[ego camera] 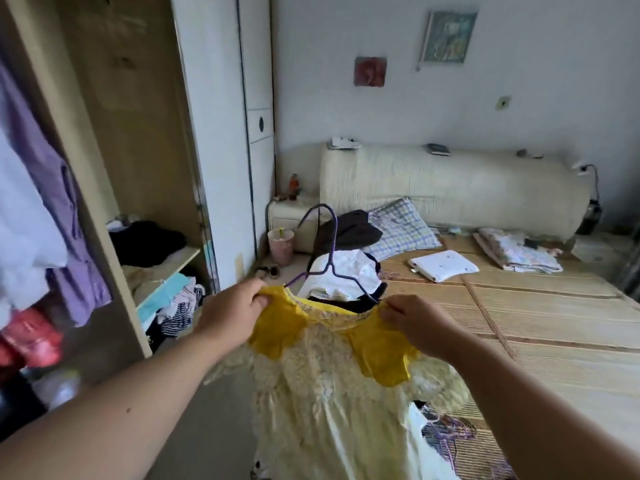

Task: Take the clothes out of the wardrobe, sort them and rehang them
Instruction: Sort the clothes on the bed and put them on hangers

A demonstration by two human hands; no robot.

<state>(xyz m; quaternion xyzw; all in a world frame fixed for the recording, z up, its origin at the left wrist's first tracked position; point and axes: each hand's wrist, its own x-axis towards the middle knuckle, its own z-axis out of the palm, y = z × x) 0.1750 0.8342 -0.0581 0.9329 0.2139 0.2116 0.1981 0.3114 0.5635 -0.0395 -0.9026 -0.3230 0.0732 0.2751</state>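
Observation:
A pale yellow floral dress with bright yellow shoulder flaps hangs in front of me on a purple wire hanger. My left hand pinches the dress's left shoulder. My right hand pinches its right shoulder. The hanger's hook points up and away. The open wardrobe is at the left, with purple and white clothes hanging at its near edge. A pile of white and dark clothes lies on the bed corner behind the dress.
The bed with a straw mat fills the right side, carrying a checked pillow, folded cloths and more hangers near its front edge. Wardrobe shelves hold crumpled clothes. A pink bin stands by a small cream bedside table.

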